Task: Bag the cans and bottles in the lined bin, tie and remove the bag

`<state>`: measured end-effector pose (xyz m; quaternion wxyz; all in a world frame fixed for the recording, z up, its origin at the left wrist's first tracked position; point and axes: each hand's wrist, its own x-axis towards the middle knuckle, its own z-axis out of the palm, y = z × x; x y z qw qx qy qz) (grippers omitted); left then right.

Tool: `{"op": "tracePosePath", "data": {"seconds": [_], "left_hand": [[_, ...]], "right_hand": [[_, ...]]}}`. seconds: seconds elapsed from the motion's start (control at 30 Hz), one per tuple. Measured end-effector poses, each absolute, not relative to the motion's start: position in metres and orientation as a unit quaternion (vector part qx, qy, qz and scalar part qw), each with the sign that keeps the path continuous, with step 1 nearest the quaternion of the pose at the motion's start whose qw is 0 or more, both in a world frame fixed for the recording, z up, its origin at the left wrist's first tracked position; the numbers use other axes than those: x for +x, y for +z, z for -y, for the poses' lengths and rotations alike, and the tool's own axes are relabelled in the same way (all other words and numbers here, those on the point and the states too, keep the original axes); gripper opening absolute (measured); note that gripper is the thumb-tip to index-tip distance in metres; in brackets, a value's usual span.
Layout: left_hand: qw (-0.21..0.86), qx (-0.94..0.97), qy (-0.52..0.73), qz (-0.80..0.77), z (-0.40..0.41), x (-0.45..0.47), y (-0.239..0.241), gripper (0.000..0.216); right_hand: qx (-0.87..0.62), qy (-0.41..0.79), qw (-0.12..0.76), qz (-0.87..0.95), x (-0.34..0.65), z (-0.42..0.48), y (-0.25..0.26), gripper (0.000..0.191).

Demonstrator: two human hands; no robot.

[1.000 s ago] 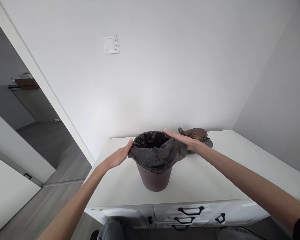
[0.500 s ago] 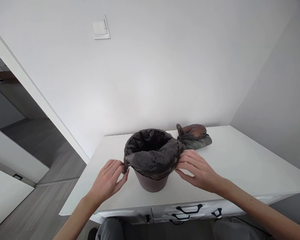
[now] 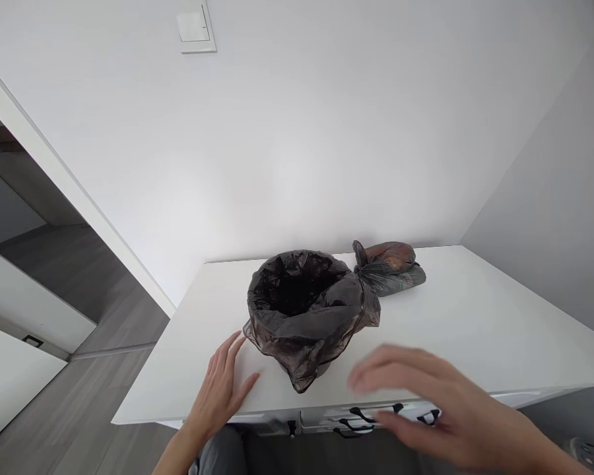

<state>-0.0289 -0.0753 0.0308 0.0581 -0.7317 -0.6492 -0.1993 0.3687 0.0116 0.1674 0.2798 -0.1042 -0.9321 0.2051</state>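
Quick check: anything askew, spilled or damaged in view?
Slightly askew: the dark, thin plastic liner hangs unevenly, with a pointed corner drooping low at the front and a loose flap jutting out on the right. I see no obvious tear in it, and no spill shows on the flat white cabinet top.

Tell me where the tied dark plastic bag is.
In the head view, the tied dark plastic bag lies right of centre on the white cabinet top, near the white wall, right of the round black-lined bin.
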Motion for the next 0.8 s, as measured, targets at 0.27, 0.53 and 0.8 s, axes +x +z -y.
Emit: {"op": "tracePosePath", "data": {"seconds": [0.27, 0.53, 0.8], "left_hand": [[0.040, -0.653, -0.259, 0.710, 0.066, -0.031, 0.000, 0.050], [0.053, -0.654, -0.253, 0.711, 0.067, -0.031, -0.003, 0.046], [0.080, -0.649, -0.259, 0.711, 0.066, -0.032, -0.006, 0.042]], "right_hand": [[-0.178, 0.028, 0.433, 0.883, 0.335, -0.039, 0.131, 0.029], [-0.277, 0.154, 0.150, 0.937, 0.346, -0.030, 0.106, 0.023], [-0.235, 0.102, 0.419, 0.871, 0.349, -0.023, 0.176, 0.019]]}}
